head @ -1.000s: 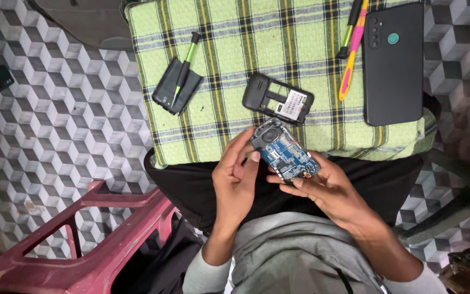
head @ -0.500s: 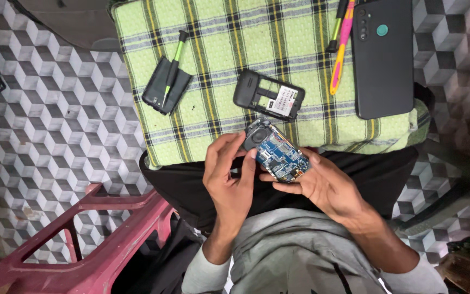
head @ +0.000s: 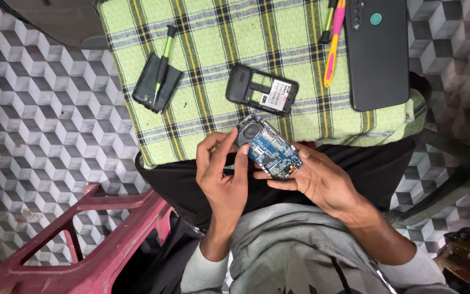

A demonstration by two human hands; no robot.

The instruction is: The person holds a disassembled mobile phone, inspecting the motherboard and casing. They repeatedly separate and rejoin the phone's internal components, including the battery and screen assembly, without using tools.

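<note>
My right hand cradles an opened small phone with its blue circuit board and round black speaker facing up. My left hand touches the phone's speaker end with thumb and fingertips. Both hands hover over my lap, at the near edge of a green checked cloth. On the cloth just beyond lies the phone's black back housing with a white label.
A black cover with a green-handled screwdriver lies on the cloth's left part. A large dark smartphone lies face down at the right, beside a pink and yellow tool. A red plastic stool stands at lower left on the patterned floor.
My left hand's fingers have shifted along the phone's speaker end. The view has drifted slightly; the phone stays in my right hand.
</note>
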